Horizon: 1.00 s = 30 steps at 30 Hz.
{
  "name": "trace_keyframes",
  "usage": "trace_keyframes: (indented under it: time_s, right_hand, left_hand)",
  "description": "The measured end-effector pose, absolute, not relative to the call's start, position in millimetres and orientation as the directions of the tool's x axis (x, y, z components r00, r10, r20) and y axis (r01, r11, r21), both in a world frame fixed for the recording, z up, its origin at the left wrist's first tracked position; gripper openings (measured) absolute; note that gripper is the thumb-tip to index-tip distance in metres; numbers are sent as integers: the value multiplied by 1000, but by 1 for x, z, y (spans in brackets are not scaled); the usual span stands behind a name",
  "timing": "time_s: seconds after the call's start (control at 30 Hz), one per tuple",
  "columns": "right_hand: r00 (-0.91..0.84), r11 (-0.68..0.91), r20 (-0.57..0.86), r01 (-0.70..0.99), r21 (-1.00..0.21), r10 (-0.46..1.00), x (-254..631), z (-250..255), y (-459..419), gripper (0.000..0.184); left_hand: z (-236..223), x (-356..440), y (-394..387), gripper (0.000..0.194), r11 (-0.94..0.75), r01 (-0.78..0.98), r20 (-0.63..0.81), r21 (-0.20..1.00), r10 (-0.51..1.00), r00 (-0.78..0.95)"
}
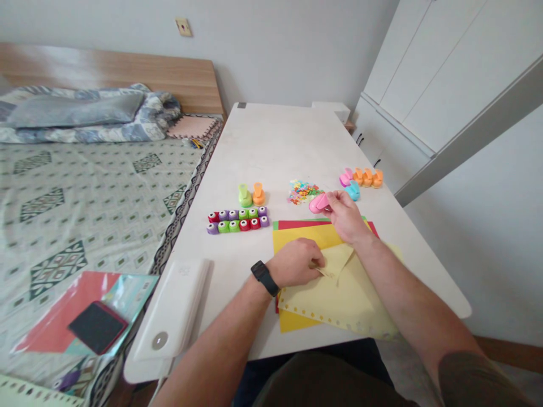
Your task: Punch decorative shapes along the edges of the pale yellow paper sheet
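Observation:
My right hand (pixel 348 217) grips a pink craft paper punch (pixel 319 202) and holds it over the far edge of the paper stack, close to a pile of colourful punched paper shapes (pixel 303 191). My left hand (pixel 299 262), with a dark watch on its wrist, is closed on the edge of a pale yellow paper (pixel 339 261), its fingertips curled under and partly hidden. Below both hands lies a pale yellow sheet (pixel 339 302) with punched holes along its near edge. Yellow paper (pixel 292 234), with red and green sheets, shows underneath.
Small punches (pixel 237 220) stand in two rows at left, with a green punch (pixel 245 195) and an orange punch (pixel 258 194) behind. More punches (pixel 368 178) stand at right. A long white device (pixel 180 311) occupies the table's left edge, beside a bed (pixel 106 215).

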State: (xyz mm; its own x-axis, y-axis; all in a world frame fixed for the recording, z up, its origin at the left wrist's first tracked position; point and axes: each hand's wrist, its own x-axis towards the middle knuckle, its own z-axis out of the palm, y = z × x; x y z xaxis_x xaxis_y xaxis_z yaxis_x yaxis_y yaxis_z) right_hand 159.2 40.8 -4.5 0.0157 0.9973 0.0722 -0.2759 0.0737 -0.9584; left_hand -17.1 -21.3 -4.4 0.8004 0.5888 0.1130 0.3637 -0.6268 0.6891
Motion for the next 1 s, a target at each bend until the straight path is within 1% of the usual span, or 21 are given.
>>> trace_keyframes:
  time_s: [0.1, 0.2, 0.37, 0.5, 0.6, 0.67, 0.73, 0.83, 0.9, 1.0]
  right_hand:
    - [19, 54, 51, -270, -961, 999, 167, -2, 40, 40]
    - [33, 73, 67, -272, -959, 997, 176, 5, 38, 38]
    - [39, 127, 121, -281, -951, 992, 189, 18, 34, 32]
    - [34, 138, 134, -307, -942, 990, 192, 20, 32, 30]
    - [21, 138, 138, -318, -938, 990, 192, 20, 30, 28]
    - [16, 134, 136, -320, -938, 991, 192, 20, 29, 27]
    - [19, 134, 135, -323, -937, 991, 192, 19, 28, 27]
    - [13, 127, 130, -326, -937, 991, 191, 17, 27, 27]
    - [-12, 113, 123, -324, -939, 992, 191, 15, 26, 25]
    - [-51, 92, 114, -321, -943, 992, 192, 13, 24, 24]
  left_hand:
    - [-4, -17, -22, 8, -618, 367, 121, 695, 604, 787]
    - [-2, -18, -22, 8, -594, 368, 136, 716, 634, 761]
    - [3, -17, -23, 15, -509, 397, 120, 764, 717, 687]
    - [6, -16, -23, 18, -480, 422, 118, 769, 755, 645]
    - [5, -16, -21, 27, -430, 467, 128, 772, 826, 549]
    - [3, -17, -19, 30, -337, 492, 98, 803, 889, 448]
    - [1, -18, -18, 28, -217, 449, 40, 867, 928, 372]
    - [-4, -18, -16, 30, -48, 246, -47, 968, 929, 367]
    - [-6, -18, -16, 33, 41, 129, -89, 991, 913, 397]
    - [-8, -17, -15, 36, 115, 63, -131, 991, 899, 417]
